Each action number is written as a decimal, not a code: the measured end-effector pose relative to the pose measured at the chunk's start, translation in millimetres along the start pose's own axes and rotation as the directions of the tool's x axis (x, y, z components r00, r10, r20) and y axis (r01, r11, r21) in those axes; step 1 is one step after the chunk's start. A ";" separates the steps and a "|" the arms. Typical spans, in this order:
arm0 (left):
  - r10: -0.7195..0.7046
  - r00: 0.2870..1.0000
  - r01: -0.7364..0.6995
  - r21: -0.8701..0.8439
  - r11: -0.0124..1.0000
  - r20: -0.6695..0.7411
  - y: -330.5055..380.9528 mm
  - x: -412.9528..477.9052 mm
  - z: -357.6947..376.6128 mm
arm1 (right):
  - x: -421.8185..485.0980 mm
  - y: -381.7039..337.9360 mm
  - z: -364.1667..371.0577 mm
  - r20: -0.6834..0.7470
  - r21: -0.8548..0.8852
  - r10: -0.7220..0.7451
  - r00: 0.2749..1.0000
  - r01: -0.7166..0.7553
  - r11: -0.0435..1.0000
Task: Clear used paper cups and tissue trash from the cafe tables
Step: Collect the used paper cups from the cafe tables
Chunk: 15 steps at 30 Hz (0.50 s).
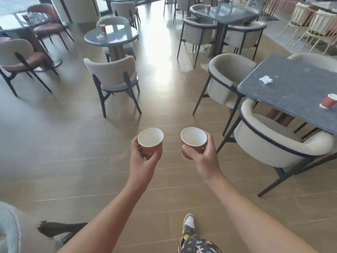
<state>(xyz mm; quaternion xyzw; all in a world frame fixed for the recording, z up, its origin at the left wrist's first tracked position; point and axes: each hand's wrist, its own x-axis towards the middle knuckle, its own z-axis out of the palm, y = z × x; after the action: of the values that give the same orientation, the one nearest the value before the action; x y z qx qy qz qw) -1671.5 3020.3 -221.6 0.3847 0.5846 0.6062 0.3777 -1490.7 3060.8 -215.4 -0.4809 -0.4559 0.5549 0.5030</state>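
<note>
My left hand (144,161) grips an empty red paper cup (150,141) upright over the floor. My right hand (202,157) grips a second empty red paper cup (193,141) beside it. On the dark square table (291,99) at the right lie a crumpled white tissue (265,79) and another red cup (329,100) near the frame edge. Farther off, a round grey table (118,36) carries a red cup (102,28) and a bit of white tissue (100,37). Cups also stand on the far left table (25,17) and the far dark table (208,8).
A cream armchair (277,141) stands between me and the square table, another (226,79) behind it. A beige chair (113,77) stands ahead at the round table. Wood-plank floor (73,143) stretches in front. My shoe (188,223) shows below, and a chair's padded edge (7,230) at the lower left.
</note>
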 end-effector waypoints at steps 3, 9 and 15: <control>0.001 1.000 -0.001 0.003 1.000 0.011 -7.5 61.0 22.8 | 67.7 4.2 3.8 0.001 0.004 -0.006 1.000 0.006 1.000; -0.007 1.000 0.007 0.018 1.000 -0.008 -17.4 213.4 91.5 | 237.3 -3.6 -0.5 0.017 0.014 -0.006 1.000 0.006 1.000; -0.024 1.000 0.025 0.014 1.000 -0.014 -13.6 350.3 152.8 | 391.9 -33.7 0.9 0.025 0.016 0.002 1.000 -0.003 1.000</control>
<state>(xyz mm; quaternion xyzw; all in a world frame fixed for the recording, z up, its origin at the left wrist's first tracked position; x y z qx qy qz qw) -1679.3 3402.7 -223.4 0.3760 0.5964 0.5999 0.3783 -1499.9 3454.0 -211.3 -0.4704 -0.4572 0.5652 0.5003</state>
